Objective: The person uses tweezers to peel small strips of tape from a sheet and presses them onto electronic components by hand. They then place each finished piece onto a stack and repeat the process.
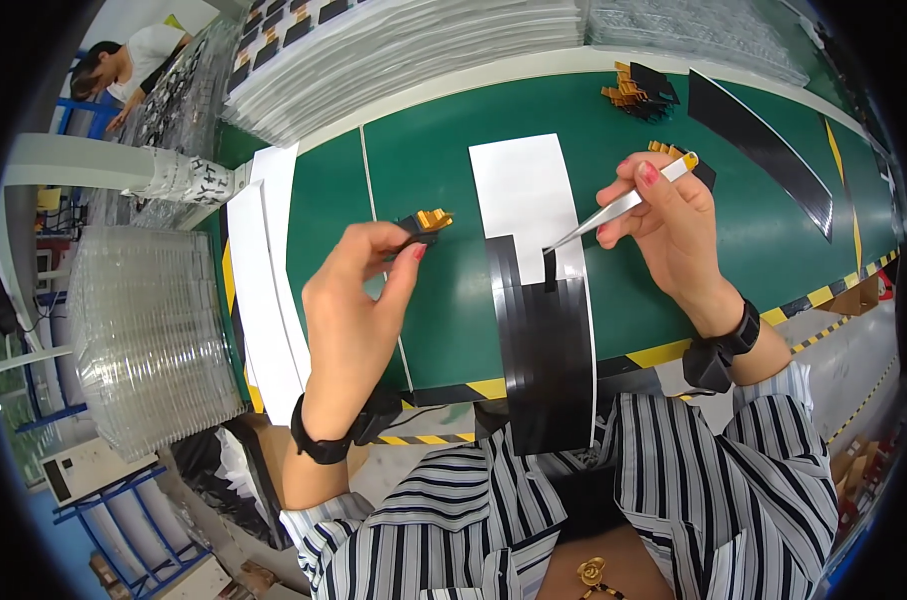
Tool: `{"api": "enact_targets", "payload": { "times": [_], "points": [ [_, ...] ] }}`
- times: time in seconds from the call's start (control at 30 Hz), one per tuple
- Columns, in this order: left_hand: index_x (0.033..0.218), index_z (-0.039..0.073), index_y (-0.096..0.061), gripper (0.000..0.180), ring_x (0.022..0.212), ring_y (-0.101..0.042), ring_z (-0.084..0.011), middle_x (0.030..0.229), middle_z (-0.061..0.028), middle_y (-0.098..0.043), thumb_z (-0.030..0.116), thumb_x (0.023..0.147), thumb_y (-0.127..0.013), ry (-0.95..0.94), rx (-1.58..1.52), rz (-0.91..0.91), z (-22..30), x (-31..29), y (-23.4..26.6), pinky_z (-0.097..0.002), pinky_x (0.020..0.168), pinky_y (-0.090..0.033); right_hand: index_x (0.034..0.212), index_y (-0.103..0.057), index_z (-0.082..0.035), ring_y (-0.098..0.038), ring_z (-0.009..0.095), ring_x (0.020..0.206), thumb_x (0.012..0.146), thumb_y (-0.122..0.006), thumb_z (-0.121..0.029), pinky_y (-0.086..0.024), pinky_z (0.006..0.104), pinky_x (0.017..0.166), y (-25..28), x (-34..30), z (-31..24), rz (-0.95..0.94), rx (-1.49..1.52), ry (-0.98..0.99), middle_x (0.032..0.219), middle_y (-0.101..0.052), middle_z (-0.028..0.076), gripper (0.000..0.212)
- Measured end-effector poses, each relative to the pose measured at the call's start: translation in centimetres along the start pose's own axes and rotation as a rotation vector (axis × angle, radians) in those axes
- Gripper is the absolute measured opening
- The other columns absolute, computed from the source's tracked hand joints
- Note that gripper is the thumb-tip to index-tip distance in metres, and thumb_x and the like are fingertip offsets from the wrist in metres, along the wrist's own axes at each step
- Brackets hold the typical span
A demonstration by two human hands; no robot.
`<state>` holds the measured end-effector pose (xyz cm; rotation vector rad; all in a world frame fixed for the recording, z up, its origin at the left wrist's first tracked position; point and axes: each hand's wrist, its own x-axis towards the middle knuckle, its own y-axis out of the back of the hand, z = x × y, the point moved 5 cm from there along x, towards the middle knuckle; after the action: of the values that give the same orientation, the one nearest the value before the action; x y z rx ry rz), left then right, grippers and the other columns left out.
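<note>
1. Above the green counter (pixel 444 335), the right grip (pixel 677 228) was closed on slim metal tweezers (pixel 616 209); their pointed tips reached the upper end of a small black strip (pixel 551 270), though I could not tell whether they pinched it.
2. The left grip (pixel 352 290) held a small bunch of flat black-and-gold pieces (pixel 420 229) between thumb and fingers.
3. Beneath the tweezers, the strip lay across the border between a smooth white sheet (pixel 524 180) and a glossy black sheet (pixel 549 350), which overhung the near edge.
4. Handling that strip seemed the step in hand; the next move probably called for a light, steady pinch.
5. Farther out lay a shiny, curved black panel (pixel 764 150), a jumbled gold-and-black pile (pixel 642 97) and ridged clear trays (pixel 154 330).
</note>
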<state>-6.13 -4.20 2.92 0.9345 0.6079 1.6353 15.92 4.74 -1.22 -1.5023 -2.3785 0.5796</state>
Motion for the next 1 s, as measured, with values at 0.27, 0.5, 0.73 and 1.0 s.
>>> {"api": "enact_targets", "payload": {
  "times": [0.27, 0.5, 0.73, 1.0],
  "points": [
    [0.086, -0.002, -0.055, 0.009, 0.068, -0.057, -0.0079, 0.089, -0.0052, -0.056, 0.004, 0.08, -0.056, 0.419, -0.961, -0.232, 1.6, 3.9, -3.2, -0.0201, 0.053, -0.047, 0.098, -0.037, -0.004, -0.059, 0.026, 0.056, 0.088, -0.044, -0.013, -0.052, 0.0328, 0.051, -1.5, 0.1, -4.1, -0.07, -0.051, 0.343, 0.081, -0.057, 0.02, 0.016],
    [0.085, -0.002, -0.055, 0.009, 0.072, -0.057, -0.011, 0.095, -0.0097, -0.054, 0.003, 0.078, -0.057, -0.31, -0.171, -0.175, 2.6, 4.1, -3.7, -0.0189, 0.055, -0.046, 0.095, -0.035, -0.005, -0.059, 0.027, 0.058, 0.088, -0.044, -0.015, -0.053, 0.0336, 0.051, -0.7, 0.3, -3.7, -0.071, -0.087, 0.308, 0.082, -0.057, 0.021, 0.016],
    [0.091, -0.002, -0.054, 0.012, 0.068, -0.056, -0.0104, 0.084, -0.0076, -0.056, 0.003, 0.08, -0.054, 0.507, -1.11, -0.258, -0.5, 3.7, -4.6, -0.0208, 0.054, -0.047, 0.097, -0.034, -0.006, -0.06, 0.027, 0.058, 0.088, -0.044, -0.015, -0.053, 0.0336, 0.052, -1.6, 0.5, -2.3, -0.113, -0.112, 0.356, 0.083, -0.056, 0.021, 0.016],
    [0.094, -0.002, -0.053, 0.014, 0.062, -0.054, -0.0092, 0.077, -0.0051, -0.054, 0.001, 0.08, -0.053, 0.496, -1.195, -0.209, -0.7, 3.1, -5.8, -0.0207, 0.051, -0.046, 0.097, -0.034, -0.006, -0.06, 0.028, 0.061, 0.088, -0.043, -0.014, -0.053, 0.0342, 0.054, -1.8, 0.4, -1.3, -0.135, -0.165, 0.4, 0.083, -0.056, 0.022, 0.015]
  ]
}}
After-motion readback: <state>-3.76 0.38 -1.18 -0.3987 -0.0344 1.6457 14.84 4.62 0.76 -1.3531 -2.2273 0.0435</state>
